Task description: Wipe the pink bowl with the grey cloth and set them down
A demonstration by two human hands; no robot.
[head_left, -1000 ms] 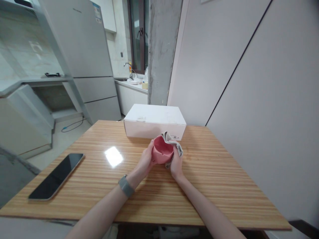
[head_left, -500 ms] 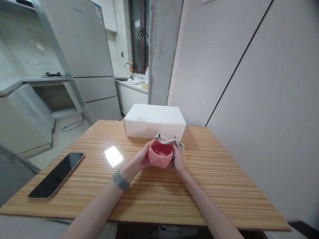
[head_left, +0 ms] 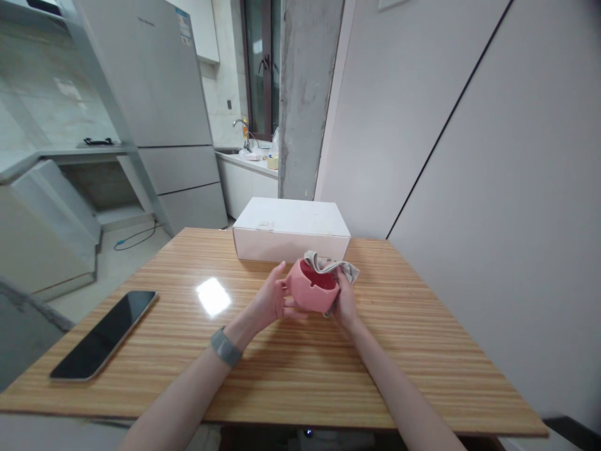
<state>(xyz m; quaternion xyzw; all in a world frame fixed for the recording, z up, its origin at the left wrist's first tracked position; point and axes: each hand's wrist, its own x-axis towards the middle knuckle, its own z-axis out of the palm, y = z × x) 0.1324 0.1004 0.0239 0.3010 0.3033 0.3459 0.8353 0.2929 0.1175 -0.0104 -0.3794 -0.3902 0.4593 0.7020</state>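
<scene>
A pink ashtray [head_left: 313, 292] with faceted sides and a small notch in its rim is held tilted above the table. My right hand [head_left: 346, 299] grips its right side, with a grey-beige cloth [head_left: 345, 268] between palm and ashtray; part of the cloth drapes over the far rim. At the ashtray's left side, my left hand [head_left: 273, 299] has its fingers spread, thumb up and fingertips passing beside and under it. Whether those fingertips touch it I cannot tell. A grey band is around the left wrist.
A white box [head_left: 291, 244] stands on the wooden table [head_left: 422, 363] just beyond my hands. To the left lies a dark phone [head_left: 106, 335]. Behind are a fridge [head_left: 178, 113], a sink counter and a concrete pillar; a white wall runs along the right.
My left hand has loosened from the ashtray and its fingers have spread. The ashtray and cloth have moved slightly right with my right hand, and the ashtray has turned and tilted more.
</scene>
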